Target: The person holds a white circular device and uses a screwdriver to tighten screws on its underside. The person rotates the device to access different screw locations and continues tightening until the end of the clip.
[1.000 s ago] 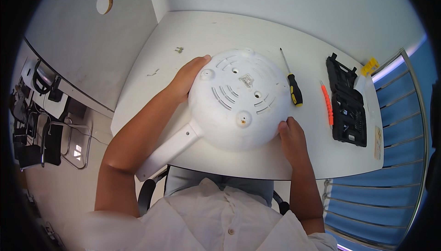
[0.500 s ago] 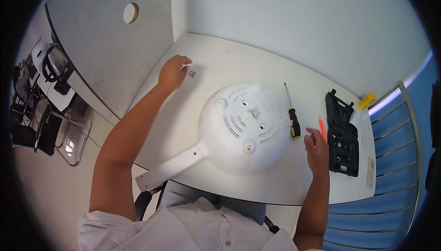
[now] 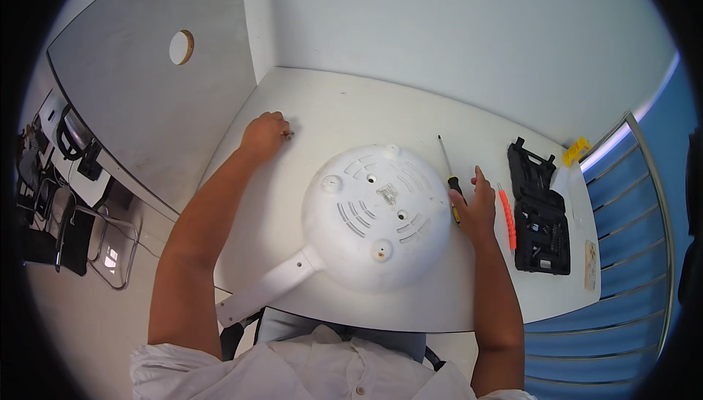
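Note:
Toward the far left of the table, my left hand (image 3: 265, 138) is closed, its fingertips pinched at a few small metal screws (image 3: 290, 135). Between my arms lies a white, round appliance housing (image 3: 344, 218), underside up, with vent slots, small feet and a long handle (image 3: 272, 287) pointing to the near left. My right hand (image 3: 477, 209) is open at the housing's right side, thumb and fingers apart. It is right by the black-and-yellow handle of a screwdriver (image 3: 445, 158), partly covering it; whether it touches the handle I cannot tell.
A red-orange rod-shaped tool (image 3: 507, 220) lies right of my hand. Beyond it sits an open black bit case (image 3: 542, 231), with a yellow object (image 3: 577, 152) behind. A grey partition (image 3: 146, 70) borders the left, a metal railing (image 3: 637, 209) the right.
My left hand has closed its fingers at the screws. My right hand has moved left, from beside the orange tool to the screwdriver handle. The whole view has shifted slightly.

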The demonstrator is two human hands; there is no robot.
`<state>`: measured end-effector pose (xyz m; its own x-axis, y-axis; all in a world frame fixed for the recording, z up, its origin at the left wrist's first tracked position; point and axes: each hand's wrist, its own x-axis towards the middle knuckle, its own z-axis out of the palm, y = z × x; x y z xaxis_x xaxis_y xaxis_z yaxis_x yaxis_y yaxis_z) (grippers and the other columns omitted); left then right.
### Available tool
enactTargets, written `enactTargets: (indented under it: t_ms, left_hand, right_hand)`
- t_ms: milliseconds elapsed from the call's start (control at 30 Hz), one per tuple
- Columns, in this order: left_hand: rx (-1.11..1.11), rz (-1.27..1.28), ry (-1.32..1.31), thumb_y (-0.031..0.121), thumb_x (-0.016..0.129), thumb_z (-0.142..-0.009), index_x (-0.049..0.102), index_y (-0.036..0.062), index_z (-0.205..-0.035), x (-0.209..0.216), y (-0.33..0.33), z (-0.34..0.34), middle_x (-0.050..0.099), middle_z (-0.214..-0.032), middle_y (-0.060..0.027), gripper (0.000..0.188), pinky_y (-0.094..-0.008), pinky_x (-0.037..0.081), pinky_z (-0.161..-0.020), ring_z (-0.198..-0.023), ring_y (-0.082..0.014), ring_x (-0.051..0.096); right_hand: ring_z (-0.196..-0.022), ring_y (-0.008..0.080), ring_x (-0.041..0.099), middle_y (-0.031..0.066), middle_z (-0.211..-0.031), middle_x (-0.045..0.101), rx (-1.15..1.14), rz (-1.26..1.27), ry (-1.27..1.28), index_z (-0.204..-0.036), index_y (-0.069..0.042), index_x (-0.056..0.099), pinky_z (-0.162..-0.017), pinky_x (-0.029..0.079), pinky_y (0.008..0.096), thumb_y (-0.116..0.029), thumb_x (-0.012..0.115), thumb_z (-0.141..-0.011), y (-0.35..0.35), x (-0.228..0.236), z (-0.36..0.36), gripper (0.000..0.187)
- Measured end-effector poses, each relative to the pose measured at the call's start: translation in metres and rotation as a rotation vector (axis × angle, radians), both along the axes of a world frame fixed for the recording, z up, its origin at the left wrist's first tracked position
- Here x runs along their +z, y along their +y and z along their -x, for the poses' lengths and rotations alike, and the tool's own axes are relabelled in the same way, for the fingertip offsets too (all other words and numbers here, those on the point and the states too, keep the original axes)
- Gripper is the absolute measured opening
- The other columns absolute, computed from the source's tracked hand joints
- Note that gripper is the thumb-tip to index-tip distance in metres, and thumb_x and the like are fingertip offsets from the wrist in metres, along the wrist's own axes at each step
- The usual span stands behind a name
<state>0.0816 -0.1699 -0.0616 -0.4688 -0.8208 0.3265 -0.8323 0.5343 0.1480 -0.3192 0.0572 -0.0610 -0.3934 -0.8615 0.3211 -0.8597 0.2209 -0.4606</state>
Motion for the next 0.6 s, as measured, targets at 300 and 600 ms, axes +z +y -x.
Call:
enactTargets:
  t_ms: [300,600]
  left_hand:
    - [0.035,-0.127,0.061,0.003,0.056,-0.082,0.061,0.0067,-0.088,0.005,0.001,-0.006,0.063,-0.091,-0.0082,0.008,-0.0376,0.050,-0.073,-0.084,-0.0257,0.061]
    - [-0.230,-0.570,0.799,0.000,0.047,-0.092,0.052,0.0026,-0.093,0.075,0.064,0.013,0.057,-0.082,-0.0049,0.005,-0.0285,0.051,-0.068,-0.075,-0.0121,0.057]
  right_hand:
    - [-0.085,0.0234,0.055,0.0097,-0.093,0.056,0.009,-0.203,-0.125,-0.142,-0.003,0.036,-0.076,0.046,0.0364,-0.027,0.067,-0.080,0.008,0.021,-0.010,0.074]
    - [-0.063,0.0097,0.053,0.0039,-0.087,0.055,0.026,0.270,-0.582,-0.118,0.000,0.057,-0.056,0.043,0.0224,-0.007,0.052,-0.088,0.016,0.024,0.015,0.031]
